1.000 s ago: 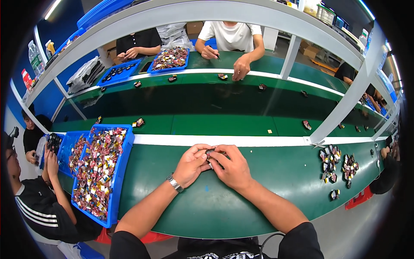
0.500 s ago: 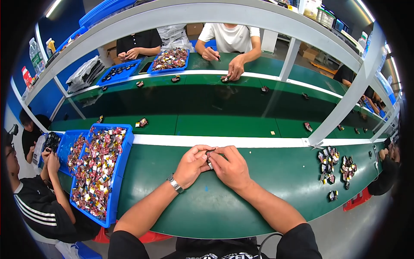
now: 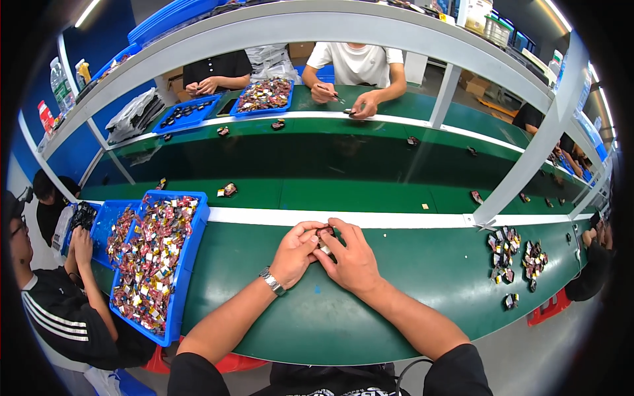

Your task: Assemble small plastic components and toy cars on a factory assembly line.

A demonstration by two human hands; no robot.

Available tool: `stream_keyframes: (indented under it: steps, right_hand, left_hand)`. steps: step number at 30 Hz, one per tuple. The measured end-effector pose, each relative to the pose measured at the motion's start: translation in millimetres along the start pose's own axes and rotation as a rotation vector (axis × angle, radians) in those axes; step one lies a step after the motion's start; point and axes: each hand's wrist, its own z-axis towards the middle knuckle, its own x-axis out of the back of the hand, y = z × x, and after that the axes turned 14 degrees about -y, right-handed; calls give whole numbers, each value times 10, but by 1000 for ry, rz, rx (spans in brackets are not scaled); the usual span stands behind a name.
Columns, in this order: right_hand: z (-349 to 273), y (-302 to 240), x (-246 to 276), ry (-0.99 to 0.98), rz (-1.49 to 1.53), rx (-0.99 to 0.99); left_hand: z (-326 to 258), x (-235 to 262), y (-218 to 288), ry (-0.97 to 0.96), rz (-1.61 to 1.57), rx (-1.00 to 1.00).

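My left hand (image 3: pixel 297 253) and my right hand (image 3: pixel 350 259) meet over the green work surface (image 3: pixel 409 264), just below its white stripe. Together they grip one small dark-red and silver part (image 3: pixel 324 234) between the fingertips; most of it is hidden by my fingers. A metal watch (image 3: pixel 273 282) sits on my left wrist. To my left stands a blue tray (image 3: pixel 185 264) heaped with several small multicoloured parts (image 3: pixel 153 254).
A green conveyor belt (image 3: pixel 343 191) beyond the stripe carries scattered small parts (image 3: pixel 226 191). Clusters of finished parts (image 3: pixel 505 249) lie at right. A grey frame post (image 3: pixel 525 164) slants down right. A seated person (image 3: pixel 56 297) works at left, other people (image 3: pixel 356 72) across.
My hands stay together on the small part with slight finger movement. The loose part on the belt has drifted right. The person across has shifted a hand along the far edge.
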Motion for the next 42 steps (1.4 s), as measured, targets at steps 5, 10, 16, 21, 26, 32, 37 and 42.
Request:
stream_keyframes:
  steps: [5,10,16,21,26,32,37,42]
  right_hand:
    - [97,182,-77,-29,35,0]
    - [361,989,-146,13,-21,-194]
    - [301,1233,-121,71,-206,-282]
    - [120,333,-52,-107,-329,58]
    - [-157,-25,151,-230,-386,43]
    - [-128,54,144,-204,-412,12]
    - [-130,47,155,-208,-415,22]
    - [-106,45,173,-160,-80,0]
  left_hand:
    - [32,84,-58,-59,-17,-59]
    - [105,299,77,239,806,-110]
    - [236,1085,508,711,1632,-327]
    - [223,1846,741,757,1695,31]
    - [284,1683,758,686,1698,-100]
    - [249,910,518,531,1418,-318]
    - [130,406,253,314,687,-129]
    - [-20,90,255,225,203,-3]
